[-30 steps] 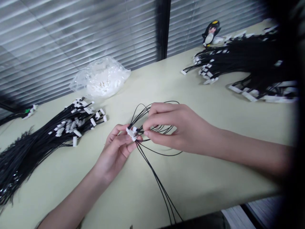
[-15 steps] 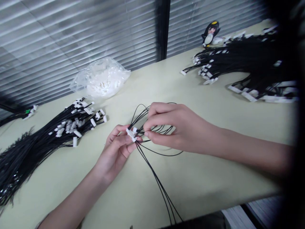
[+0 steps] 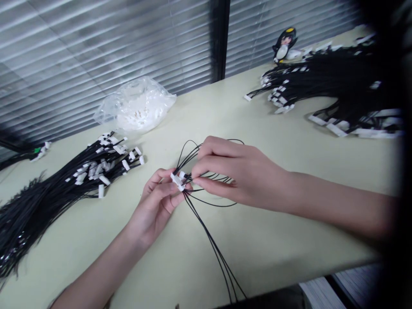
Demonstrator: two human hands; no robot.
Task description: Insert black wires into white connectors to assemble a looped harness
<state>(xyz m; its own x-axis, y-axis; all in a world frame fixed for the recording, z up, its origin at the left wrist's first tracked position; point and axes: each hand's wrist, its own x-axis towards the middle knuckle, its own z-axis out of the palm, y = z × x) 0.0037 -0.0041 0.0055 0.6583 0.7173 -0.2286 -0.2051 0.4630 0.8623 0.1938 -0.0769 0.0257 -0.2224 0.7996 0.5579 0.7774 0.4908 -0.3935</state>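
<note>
My left hand (image 3: 156, 201) pinches a small white connector (image 3: 178, 180) between thumb and fingers at the middle of the pale table (image 3: 264, 240). Several thin black wires (image 3: 212, 244) run from the connector, some looping behind my right hand and some trailing toward the table's front edge. My right hand (image 3: 234, 174) is closed in a pinch on one of those wires right beside the connector, fingertips almost touching my left thumb.
A large bundle of black wires with white connectors (image 3: 61, 184) lies at the left. A clear bag of white parts (image 3: 137, 107) sits behind it. Another black wire pile (image 3: 328, 81) and a penguin figure (image 3: 285, 43) are at the back right, below window blinds.
My right hand has slid slightly left and down toward the connector, and the wire loop under it has pulled in a little. My left hand has stayed put.
</note>
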